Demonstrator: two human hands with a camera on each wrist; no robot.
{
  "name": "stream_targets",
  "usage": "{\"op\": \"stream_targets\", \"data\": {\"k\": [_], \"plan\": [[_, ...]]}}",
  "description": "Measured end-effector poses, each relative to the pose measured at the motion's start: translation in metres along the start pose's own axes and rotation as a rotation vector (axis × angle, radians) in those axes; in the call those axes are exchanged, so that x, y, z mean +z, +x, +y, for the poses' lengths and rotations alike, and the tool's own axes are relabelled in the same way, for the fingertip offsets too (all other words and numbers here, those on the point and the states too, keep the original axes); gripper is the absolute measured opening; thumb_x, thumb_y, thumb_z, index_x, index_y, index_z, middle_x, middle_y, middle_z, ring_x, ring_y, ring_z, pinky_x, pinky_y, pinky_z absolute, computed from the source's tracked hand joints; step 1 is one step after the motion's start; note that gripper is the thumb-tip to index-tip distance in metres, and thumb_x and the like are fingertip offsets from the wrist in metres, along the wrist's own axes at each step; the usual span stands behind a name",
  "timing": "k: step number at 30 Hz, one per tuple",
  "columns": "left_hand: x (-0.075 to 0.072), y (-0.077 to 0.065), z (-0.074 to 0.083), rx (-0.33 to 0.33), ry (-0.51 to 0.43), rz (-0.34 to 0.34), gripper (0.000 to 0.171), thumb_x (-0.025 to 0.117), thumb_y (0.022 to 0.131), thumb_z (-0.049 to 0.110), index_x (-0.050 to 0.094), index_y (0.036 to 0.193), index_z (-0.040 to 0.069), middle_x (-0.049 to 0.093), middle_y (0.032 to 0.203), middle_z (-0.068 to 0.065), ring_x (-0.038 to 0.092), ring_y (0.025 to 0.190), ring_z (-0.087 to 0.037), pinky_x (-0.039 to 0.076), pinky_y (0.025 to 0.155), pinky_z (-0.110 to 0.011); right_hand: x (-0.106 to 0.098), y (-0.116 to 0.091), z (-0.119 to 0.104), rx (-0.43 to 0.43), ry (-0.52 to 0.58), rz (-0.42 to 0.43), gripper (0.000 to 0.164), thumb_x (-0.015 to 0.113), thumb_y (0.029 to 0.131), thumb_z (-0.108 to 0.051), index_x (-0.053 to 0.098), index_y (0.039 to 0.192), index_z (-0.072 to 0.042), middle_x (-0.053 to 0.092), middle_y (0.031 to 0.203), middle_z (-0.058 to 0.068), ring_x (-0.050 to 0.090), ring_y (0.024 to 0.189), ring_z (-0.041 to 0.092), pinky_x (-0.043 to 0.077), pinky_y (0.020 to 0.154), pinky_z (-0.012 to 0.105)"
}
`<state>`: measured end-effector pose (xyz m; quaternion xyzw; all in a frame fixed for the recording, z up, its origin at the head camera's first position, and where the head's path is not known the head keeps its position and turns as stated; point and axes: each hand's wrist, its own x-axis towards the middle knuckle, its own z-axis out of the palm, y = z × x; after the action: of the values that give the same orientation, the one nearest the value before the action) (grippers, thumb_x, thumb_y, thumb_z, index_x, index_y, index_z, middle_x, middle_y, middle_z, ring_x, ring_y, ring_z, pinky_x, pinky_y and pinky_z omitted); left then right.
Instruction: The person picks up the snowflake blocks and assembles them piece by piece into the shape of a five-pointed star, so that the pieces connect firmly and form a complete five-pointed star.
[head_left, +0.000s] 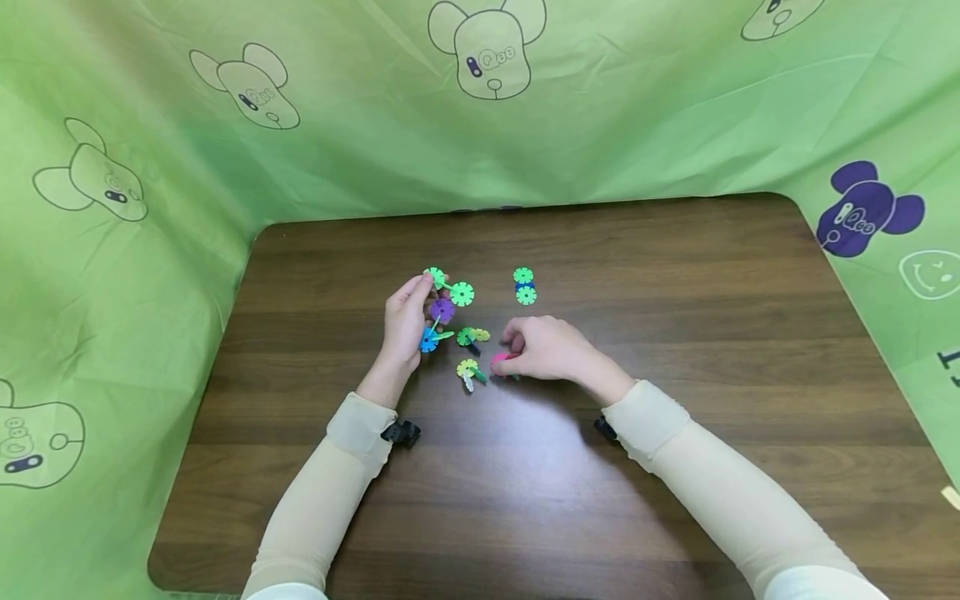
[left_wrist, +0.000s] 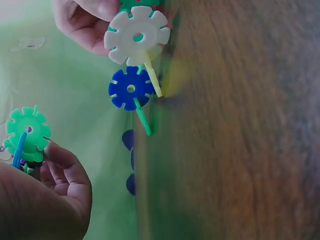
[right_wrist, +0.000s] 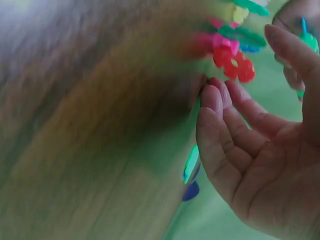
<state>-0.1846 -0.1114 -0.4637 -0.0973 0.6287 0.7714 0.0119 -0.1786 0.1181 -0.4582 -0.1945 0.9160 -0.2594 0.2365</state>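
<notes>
My left hand (head_left: 403, 323) grips a chain of slotted plastic discs. The chain has green discs (head_left: 462, 294), a purple disc (head_left: 442, 311) and a blue disc (head_left: 428, 340). In the left wrist view, the thumb lies against a green disc (left_wrist: 20, 120). My right hand (head_left: 551, 348) is low over the table at a small pink disc cluster (head_left: 500, 360), partly hidden by the thumb. The right wrist view has a red disc (right_wrist: 245, 70) near the fingertips, with thumb and fingers spread apart. Left of this hand lie a green-and-yellow cluster (head_left: 465, 337) and a yellow-green-white cluster (head_left: 467, 367).
Two green discs joined by a blue one (head_left: 526, 296) lie farther back on the brown wooden table (head_left: 675, 292). Green printed cloth (head_left: 375, 150) hangs behind the table and along its sides.
</notes>
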Motion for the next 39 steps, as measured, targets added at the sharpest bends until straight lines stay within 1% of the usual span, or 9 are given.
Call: {"op": "stream_targets", "data": {"k": [6,12,16,19,22,26,30,34,39], "plan": [[0.002,-0.001,-0.004,0.0,0.001,-0.015,0.04,0.055,0.108,0.026,0.066,0.121,-0.011,0.067,0.084,0.0,0.055,0.061,-0.008,0.045,0.051,-0.025,0.005,0.002,-0.003,0.006,-0.001,-0.021,0.044,0.081,0.086,-0.038,0.071,0.118,-0.011,0.075,0.093,-0.008,0.07,0.094,0.016,0.052,0.087,0.046],[0.008,-0.002,-0.005,-0.023,-0.011,-0.033,0.04,0.055,0.108,0.025,0.066,0.122,-0.01,0.068,0.084,0.0,0.055,0.062,-0.008,0.045,0.051,-0.023,0.004,0.001,0.008,0.004,0.258,-0.016,0.042,0.079,0.089,-0.023,0.07,0.122,0.0,0.074,0.094,0.001,0.069,0.083,0.016,0.053,0.084,0.04],[0.013,-0.003,-0.006,-0.057,-0.051,-0.056,0.038,0.055,0.108,0.025,0.068,0.119,-0.009,0.068,0.083,0.0,0.056,0.062,-0.007,0.044,0.053,-0.021,0.0,0.001,0.014,0.019,0.448,0.073,0.04,0.074,0.092,-0.017,0.068,0.126,0.004,0.071,0.099,0.009,0.067,0.088,0.02,0.054,0.085,0.037],[0.017,-0.005,-0.007,-0.077,-0.083,-0.066,0.029,0.058,0.106,0.026,0.074,0.108,0.002,0.068,0.083,-0.001,0.056,0.062,-0.008,0.044,0.054,-0.021,-0.004,0.0,0.015,0.03,0.551,0.154,0.033,0.072,0.093,-0.014,0.071,0.122,0.002,0.071,0.101,0.011,0.067,0.092,0.024,0.054,0.084,0.035],[0.022,-0.005,-0.008,-0.077,-0.089,-0.074,0.021,0.063,0.103,0.029,0.077,0.1,0.013,0.069,0.086,0.001,0.059,0.069,-0.007,0.046,0.059,-0.021,-0.008,-0.001,0.015,0.03,0.622,0.23,0.024,0.071,0.092,-0.01,0.075,0.114,-0.001,0.072,0.096,0.009,0.065,0.087,0.022,0.053,0.077,0.029],[0.027,-0.007,-0.009,-0.059,-0.056,-0.094,0.016,0.073,0.098,0.027,0.076,0.1,0.012,0.07,0.086,0.003,0.06,0.073,-0.008,0.05,0.064,-0.021,-0.012,-0.001,0.016,0.022,0.712,0.307,0.019,0.071,0.092,-0.008,0.076,0.109,-0.001,0.073,0.092,0.007,0.06,0.079,0.02,0.05,0.066,0.026],[0.031,-0.009,-0.01,-0.065,-0.046,-0.13,0.024,0.08,0.091,0.015,0.073,0.111,0.003,0.073,0.088,0.001,0.064,0.075,-0.011,0.055,0.069,-0.023,-0.016,-0.001,0.017,0.018,0.805,0.354,0.017,0.069,0.093,-0.007,0.075,0.106,0.003,0.074,0.089,0.004,0.061,0.077,0.021,0.051,0.064,0.027],[0.036,-0.011,-0.01,-0.064,-0.064,-0.161,0.031,0.08,0.087,0.001,0.07,0.116,-0.002,0.073,0.09,-0.001,0.066,0.08,-0.012,0.057,0.072,-0.025,-0.019,-0.002,0.017,0.028,0.912,0.433,0.016,0.069,0.094,-0.006,0.072,0.106,0.004,0.073,0.083,0.001,0.065,0.074,0.018,0.054,0.065,0.025],[0.04,-0.011,-0.01,-0.043,-0.087,-0.15,0.025,0.078,0.086,-0.001,0.071,0.11,0.003,0.074,0.089,-0.001,0.065,0.075,-0.011,0.056,0.069,-0.024,-0.02,-0.003,0.018,-0.006,1.068,0.588,0.015,0.069,0.095,0.0,0.066,0.108,0.007,0.073,0.08,-0.002,0.07,0.071,0.012,0.058,0.065,0.025]]}}
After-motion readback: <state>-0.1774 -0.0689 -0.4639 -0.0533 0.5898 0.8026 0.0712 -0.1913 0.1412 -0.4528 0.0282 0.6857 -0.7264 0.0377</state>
